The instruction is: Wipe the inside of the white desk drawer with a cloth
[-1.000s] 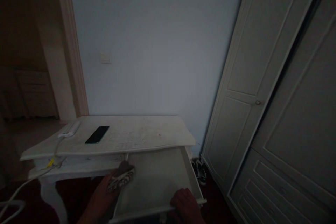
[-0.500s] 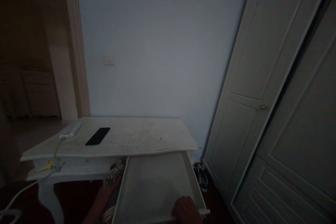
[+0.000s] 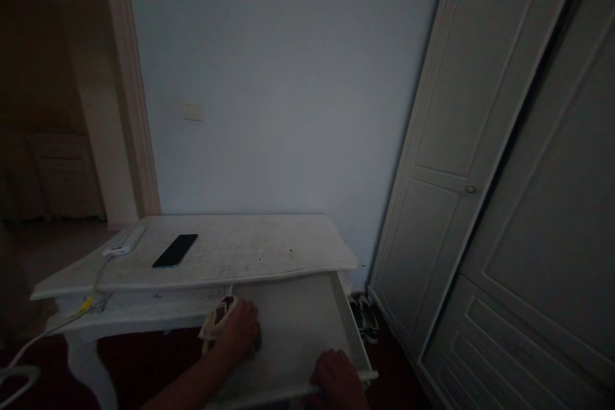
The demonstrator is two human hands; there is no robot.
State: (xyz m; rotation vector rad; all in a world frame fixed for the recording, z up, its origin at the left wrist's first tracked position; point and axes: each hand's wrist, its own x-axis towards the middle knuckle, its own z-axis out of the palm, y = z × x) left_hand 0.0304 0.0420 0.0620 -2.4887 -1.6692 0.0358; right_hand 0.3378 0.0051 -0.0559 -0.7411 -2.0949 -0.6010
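A pulled-out white drawer (image 3: 302, 320) juts from the table in front of me. My left hand (image 3: 240, 330) is closed on a pale cloth with dark patches (image 3: 210, 328), which drapes over the drawer's left side wall. Part of the cloth is under the palm and hidden. Over at the drawer's front right, my right hand (image 3: 339, 377) grips the front edge with its fingers curled over the inside.
On the white table (image 3: 259, 237) lie a dark phone (image 3: 175, 250) and a white power strip (image 3: 123, 240) whose cable hangs off the left front. Shoes (image 3: 368, 320) stand on the floor right of the drawer, beside a tall wardrobe (image 3: 437, 154).
My left hand has come up from beside the drawer, bringing the cloth onto its left side wall. The right hand stays on the front edge. The view has shifted slightly.
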